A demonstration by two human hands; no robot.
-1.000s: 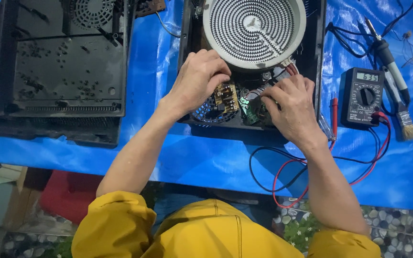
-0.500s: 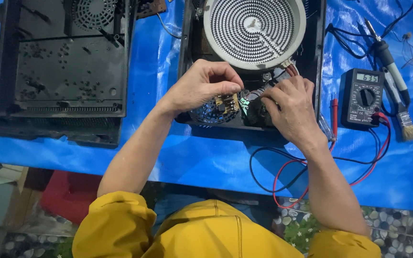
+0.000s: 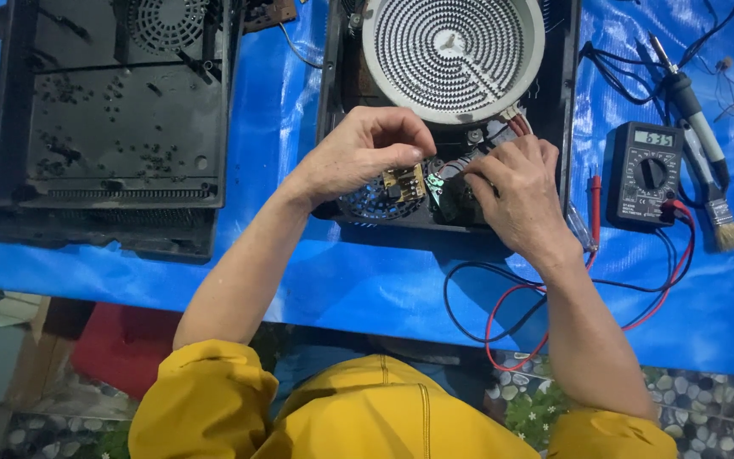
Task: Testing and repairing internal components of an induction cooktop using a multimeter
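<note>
An opened black cooker base (image 3: 337, 110) lies on a blue plastic sheet, with a round white coil heating element (image 3: 452, 51) at its far end. My left hand (image 3: 358, 153) hovers over a small tan circuit board (image 3: 403, 181) and a fan (image 3: 367, 202), thumb and fingers pinched together; what they pinch is hidden. My right hand (image 3: 511, 191) rests on the wiring at the near right corner of the base. Its fingertips are closed on a thin metal tool next to a dark part (image 3: 445, 200).
A second empty black housing (image 3: 112, 127) lies at the left. At the right are a black multimeter (image 3: 646, 174) with red and black leads (image 3: 503, 314), a red probe (image 3: 595, 200), a soldering iron (image 3: 690, 102) and a small brush (image 3: 719, 217). The sheet's near edge drops to a pebbled floor.
My left hand has lifted off the circuit board and curled into a pinch, moving slightly right. My right hand has stayed in nearly the same place.
</note>
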